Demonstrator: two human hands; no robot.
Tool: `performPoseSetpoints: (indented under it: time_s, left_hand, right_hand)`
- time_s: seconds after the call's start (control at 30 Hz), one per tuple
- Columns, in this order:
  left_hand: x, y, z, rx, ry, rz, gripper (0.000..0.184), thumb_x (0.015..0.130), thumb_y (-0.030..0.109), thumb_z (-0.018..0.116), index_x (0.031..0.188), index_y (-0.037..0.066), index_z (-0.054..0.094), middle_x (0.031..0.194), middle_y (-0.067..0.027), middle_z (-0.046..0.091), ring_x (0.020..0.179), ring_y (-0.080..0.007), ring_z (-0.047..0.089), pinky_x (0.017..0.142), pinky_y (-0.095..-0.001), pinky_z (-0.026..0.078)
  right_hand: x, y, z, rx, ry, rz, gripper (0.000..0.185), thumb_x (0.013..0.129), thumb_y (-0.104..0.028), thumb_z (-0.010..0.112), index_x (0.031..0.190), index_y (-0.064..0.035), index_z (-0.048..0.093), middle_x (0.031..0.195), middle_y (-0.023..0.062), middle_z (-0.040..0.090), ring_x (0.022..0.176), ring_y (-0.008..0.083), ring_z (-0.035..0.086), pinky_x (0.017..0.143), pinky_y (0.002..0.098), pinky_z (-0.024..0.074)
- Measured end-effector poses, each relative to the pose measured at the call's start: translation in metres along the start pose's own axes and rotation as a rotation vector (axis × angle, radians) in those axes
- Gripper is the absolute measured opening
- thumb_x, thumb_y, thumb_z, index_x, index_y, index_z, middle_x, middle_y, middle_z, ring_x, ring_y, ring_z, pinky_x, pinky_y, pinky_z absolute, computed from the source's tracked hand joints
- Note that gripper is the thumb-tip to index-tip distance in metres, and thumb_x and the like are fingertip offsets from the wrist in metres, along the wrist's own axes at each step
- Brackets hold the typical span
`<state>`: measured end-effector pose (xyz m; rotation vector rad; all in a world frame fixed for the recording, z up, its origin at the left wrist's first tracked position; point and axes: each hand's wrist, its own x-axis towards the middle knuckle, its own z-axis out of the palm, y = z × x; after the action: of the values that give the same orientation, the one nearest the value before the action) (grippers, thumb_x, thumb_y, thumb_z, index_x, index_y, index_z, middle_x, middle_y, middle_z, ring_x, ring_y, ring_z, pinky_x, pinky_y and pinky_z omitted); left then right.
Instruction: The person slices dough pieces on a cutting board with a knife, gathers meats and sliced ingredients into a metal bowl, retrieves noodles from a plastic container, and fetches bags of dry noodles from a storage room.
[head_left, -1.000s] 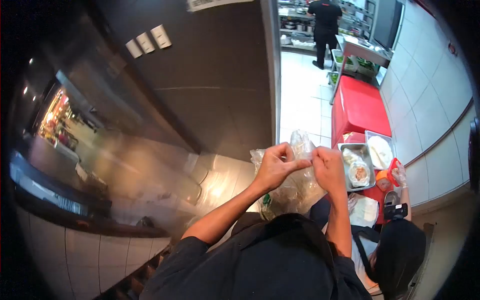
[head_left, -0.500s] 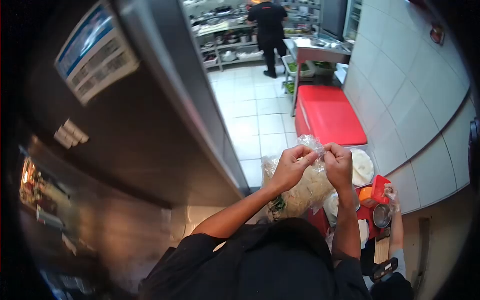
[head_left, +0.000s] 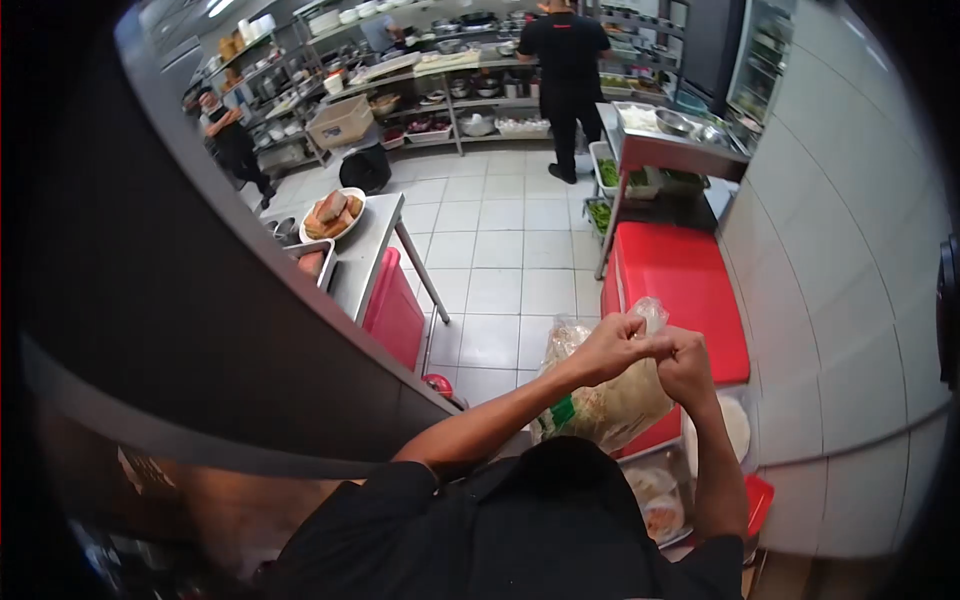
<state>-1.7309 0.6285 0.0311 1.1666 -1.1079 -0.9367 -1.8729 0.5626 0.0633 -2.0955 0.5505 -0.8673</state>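
Observation:
My left hand (head_left: 610, 350) is closed in a pinch on the gathered neck of a clear plastic bag (head_left: 630, 400). Close against it, my right hand (head_left: 686, 368) is also closed on the bag's neck, and a tuft of plastic pokes up above the fingers. The bag hangs full below both hands, in front of my body. Pale, stringy contents show through it, with a green patch at its lower left; I cannot make out what they are.
A red box (head_left: 680, 290) stands ahead along the tiled wall. Right of me are a white round item (head_left: 725, 430) and a tray (head_left: 655, 490). A metal table (head_left: 370, 250) holds a plate of food at left. Two people (head_left: 565, 80) (head_left: 232, 140) stand farther off.
The view has swung toward the kitchen, bringing the left table and another person into sight. My hands have drawn together at the bag's neck. The nearby person's gloved hand has left view.

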Motion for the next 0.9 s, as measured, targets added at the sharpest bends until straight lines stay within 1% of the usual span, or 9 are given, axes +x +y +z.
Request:
performPoseSetpoints:
  time_s: [0.13,0.33,0.4,0.43,0.6,0.7,0.77,0.87,0.9]
  left_hand:
    - [0.051,0.03,-0.019,0.154,-0.079,-0.034,0.046,0.078,0.029,0.075,0.055,0.01,0.04,0.055,0.0075,0.031,0.054,-0.0031,0.028,0.044,-0.0252,0.023]
    - [0.121,0.056,-0.059,0.172,-0.22,0.0,0.052,0.076,0.033,0.076,0.054,0.005,0.039,0.054,0.0062,0.033,0.054,-0.0034,0.03,0.043,-0.0264,0.023]
    - [0.144,0.061,-0.078,0.188,-0.295,0.007,0.056,0.071,0.039,0.078,0.053,0.0,0.042,0.051,-0.001,0.035,0.052,-0.0066,0.033,0.043,-0.0318,0.028]
    - [0.155,0.064,-0.088,0.197,-0.317,0.024,0.057,0.07,0.039,0.079,0.053,-0.002,0.042,0.049,-0.005,0.033,0.05,-0.0073,0.032,0.042,-0.0325,0.028]
    - [0.201,0.073,-0.153,0.205,-0.5,0.055,0.044,0.075,0.029,0.077,0.059,-0.001,0.048,0.047,-0.0021,0.035,0.049,-0.004,0.032,0.042,-0.0299,0.026]
    - [0.232,0.076,-0.202,0.078,-0.665,-0.013,0.039,0.079,0.025,0.073,0.06,-0.001,0.05,0.047,-0.0063,0.041,0.044,-0.0102,0.035,0.042,-0.0327,0.027]
    - [0.249,0.077,-0.234,0.032,-0.733,0.02,0.038,0.08,0.024,0.07,0.061,-0.002,0.05,0.049,-0.0157,0.043,0.041,-0.0219,0.04,0.043,-0.0352,0.034]
    - [0.273,0.087,-0.279,0.098,-0.749,0.08,0.038,0.081,0.022,0.069,0.06,-0.001,0.048,0.048,-0.0153,0.045,0.041,-0.0258,0.042,0.042,-0.0352,0.035]
    - [0.277,0.089,-0.293,0.055,-0.736,0.053,0.041,0.085,0.018,0.066,0.059,-0.001,0.04,0.048,-0.0118,0.039,0.042,-0.0275,0.037,0.043,-0.0384,0.028]
  right_hand:
    - [0.064,0.019,-0.016,-0.11,-0.142,-0.147,0.008,0.069,-0.003,0.052,0.063,0.0015,0.049,0.059,0.0198,0.048,0.056,0.0379,0.051,0.05,0.041,0.0374]
    - [0.152,0.024,-0.025,-0.118,-0.225,-0.338,0.02,0.073,-0.011,0.058,0.061,-0.0014,0.046,0.057,0.0158,0.045,0.053,0.0345,0.048,0.049,0.0399,0.0361]
    - [0.181,0.026,-0.026,-0.112,-0.28,-0.424,0.026,0.072,-0.018,0.062,0.06,-0.0024,0.046,0.057,0.0137,0.045,0.052,0.0331,0.048,0.048,0.0397,0.036]
    - [0.194,0.031,-0.023,-0.079,-0.298,-0.429,0.027,0.068,-0.02,0.066,0.059,-0.0035,0.047,0.056,0.0118,0.045,0.051,0.0316,0.049,0.047,0.0389,0.0365]
    - [0.268,0.029,-0.005,-0.13,-0.433,-0.497,0.023,0.061,-0.017,0.07,0.06,-0.0069,0.048,0.056,0.0075,0.045,0.049,0.0276,0.049,0.044,0.0377,0.0373]
    - [0.314,0.021,0.014,-0.183,-0.585,-0.492,0.023,0.058,-0.016,0.069,0.061,-0.0106,0.047,0.056,0.0041,0.042,0.048,0.0236,0.047,0.042,0.0356,0.0369]
    - [0.345,0.02,0.027,-0.17,-0.645,-0.464,0.023,0.057,-0.015,0.068,0.06,-0.0108,0.045,0.056,0.004,0.041,0.048,0.0235,0.048,0.042,0.0358,0.0368]
    - [0.392,0.019,0.049,-0.167,-0.72,-0.465,0.024,0.055,-0.013,0.065,0.059,-0.0114,0.042,0.056,0.0037,0.04,0.05,0.0232,0.048,0.042,0.0361,0.037]
    - [0.406,0.02,0.055,-0.176,-0.749,-0.484,0.023,0.054,-0.013,0.065,0.059,-0.0115,0.043,0.056,0.0035,0.04,0.05,0.023,0.049,0.042,0.0358,0.0375]
